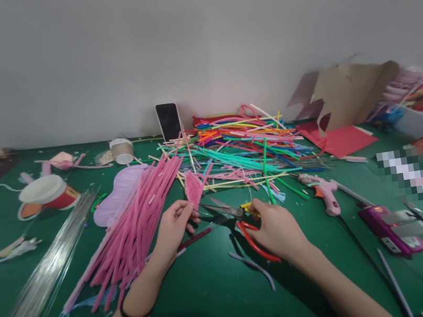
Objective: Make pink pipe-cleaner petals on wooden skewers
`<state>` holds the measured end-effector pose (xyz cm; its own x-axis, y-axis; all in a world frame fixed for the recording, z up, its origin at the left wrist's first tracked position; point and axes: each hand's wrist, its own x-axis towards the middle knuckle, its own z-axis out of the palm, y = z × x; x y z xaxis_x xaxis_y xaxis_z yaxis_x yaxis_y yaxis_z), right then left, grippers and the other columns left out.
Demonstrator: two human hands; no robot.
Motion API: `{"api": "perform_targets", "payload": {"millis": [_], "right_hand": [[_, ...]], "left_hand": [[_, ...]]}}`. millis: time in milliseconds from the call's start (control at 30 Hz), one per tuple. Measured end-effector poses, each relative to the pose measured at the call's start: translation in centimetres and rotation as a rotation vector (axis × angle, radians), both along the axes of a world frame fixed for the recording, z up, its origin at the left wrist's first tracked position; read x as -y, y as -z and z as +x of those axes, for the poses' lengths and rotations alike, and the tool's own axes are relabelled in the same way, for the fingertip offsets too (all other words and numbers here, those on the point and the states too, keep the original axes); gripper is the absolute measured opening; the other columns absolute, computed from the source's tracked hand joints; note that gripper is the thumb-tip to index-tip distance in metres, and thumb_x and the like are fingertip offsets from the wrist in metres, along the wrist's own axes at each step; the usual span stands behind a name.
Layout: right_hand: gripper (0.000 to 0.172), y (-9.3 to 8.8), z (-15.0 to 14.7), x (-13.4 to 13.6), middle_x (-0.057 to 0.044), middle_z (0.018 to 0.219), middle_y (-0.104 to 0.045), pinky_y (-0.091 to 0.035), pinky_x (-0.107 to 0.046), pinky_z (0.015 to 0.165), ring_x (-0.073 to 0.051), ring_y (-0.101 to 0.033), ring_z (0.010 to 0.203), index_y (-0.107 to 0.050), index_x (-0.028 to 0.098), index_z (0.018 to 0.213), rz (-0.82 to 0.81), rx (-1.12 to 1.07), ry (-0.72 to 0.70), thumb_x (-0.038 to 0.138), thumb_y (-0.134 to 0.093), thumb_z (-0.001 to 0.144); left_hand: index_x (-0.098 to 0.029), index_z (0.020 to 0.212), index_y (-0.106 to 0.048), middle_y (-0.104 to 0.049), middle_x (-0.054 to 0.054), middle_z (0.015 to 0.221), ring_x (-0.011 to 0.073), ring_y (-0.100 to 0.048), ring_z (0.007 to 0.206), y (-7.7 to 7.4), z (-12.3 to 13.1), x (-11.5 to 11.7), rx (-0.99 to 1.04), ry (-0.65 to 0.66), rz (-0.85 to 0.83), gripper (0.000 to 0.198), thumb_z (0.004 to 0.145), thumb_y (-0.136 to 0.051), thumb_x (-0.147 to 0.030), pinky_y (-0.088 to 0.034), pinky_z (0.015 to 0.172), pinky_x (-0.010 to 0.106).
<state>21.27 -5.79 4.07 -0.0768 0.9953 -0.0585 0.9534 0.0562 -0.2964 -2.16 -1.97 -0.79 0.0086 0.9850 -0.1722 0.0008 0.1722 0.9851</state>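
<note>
My left hand (174, 226) pinches a small pink fuzzy pipe-cleaner piece (193, 188) and holds it upright above the green table (216, 295). My right hand (275, 228) grips scissors (229, 211) with red and yellow handles; their blades point left toward the pink piece. A large bundle of pink pipe cleaners (134, 228) lies just left of my left hand. A grey pipe-cleaner scrap (254, 267) lies on the table below the scissors.
A heap of mixed-colour pipe cleaners (242, 148) lies behind the hands, with a phone (169, 121) propped against the wall. A pink glue gun (326, 194) lies at right, a red cup (47, 193) and metal wires (45, 268) at left, cardboard (344, 88) at back right.
</note>
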Motion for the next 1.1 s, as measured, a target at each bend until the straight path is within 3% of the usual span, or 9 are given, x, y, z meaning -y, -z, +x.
{"api": "perform_targets", "payload": {"millis": [400, 567, 767, 1100], "right_hand": [[0.028, 0.6, -0.6, 0.1, -0.005, 0.090, -0.069, -0.038, -0.027, 0.062, -0.022, -0.065, 0.078, -0.054, 0.022, 0.089, 0.075, -0.084, -0.046, 0.046, -0.063, 0.079], [0.028, 0.8, -0.8, 0.1, -0.005, 0.093, -0.069, -0.041, -0.028, 0.063, -0.021, -0.064, 0.079, -0.054, 0.021, 0.092, 0.099, -0.137, -0.054, 0.044, -0.064, 0.079], [0.029, 1.0, -1.1, 0.4, -0.006, 0.094, -0.069, -0.043, -0.029, 0.065, -0.022, -0.064, 0.080, -0.056, 0.021, 0.093, 0.104, -0.175, -0.066, 0.044, -0.065, 0.078], [0.029, 0.8, -1.1, 0.6, -0.004, 0.091, -0.069, -0.043, -0.027, 0.065, -0.020, -0.064, 0.079, -0.056, 0.021, 0.092, 0.106, -0.182, -0.125, 0.046, -0.063, 0.080]], "left_hand": [[-0.016, 0.086, -0.059, -0.065, 0.002, 0.069, 0.0129, -0.061, 0.059, -0.3, 0.3, 0.2, 0.034, 0.051, 0.034, 0.023, 0.080, -0.063, -0.037, -0.044, 0.044, 0.019], [-0.017, 0.093, -0.058, -0.065, 0.001, 0.075, 0.0144, -0.063, 0.067, -0.8, 0.6, 0.4, 0.108, 0.087, 0.058, 0.028, 0.073, -0.071, -0.032, -0.046, 0.049, 0.020], [-0.016, 0.089, -0.058, -0.066, 0.000, 0.071, 0.0109, -0.059, 0.056, -0.6, 0.6, 0.3, 0.090, 0.052, 0.067, 0.022, 0.074, -0.068, -0.028, -0.044, 0.049, 0.020], [-0.019, 0.087, -0.055, -0.065, -0.001, 0.071, 0.0140, -0.062, 0.060, -0.4, 0.9, 0.3, 0.106, 0.003, 0.050, 0.024, 0.069, -0.069, -0.027, -0.044, 0.049, 0.021]]}}
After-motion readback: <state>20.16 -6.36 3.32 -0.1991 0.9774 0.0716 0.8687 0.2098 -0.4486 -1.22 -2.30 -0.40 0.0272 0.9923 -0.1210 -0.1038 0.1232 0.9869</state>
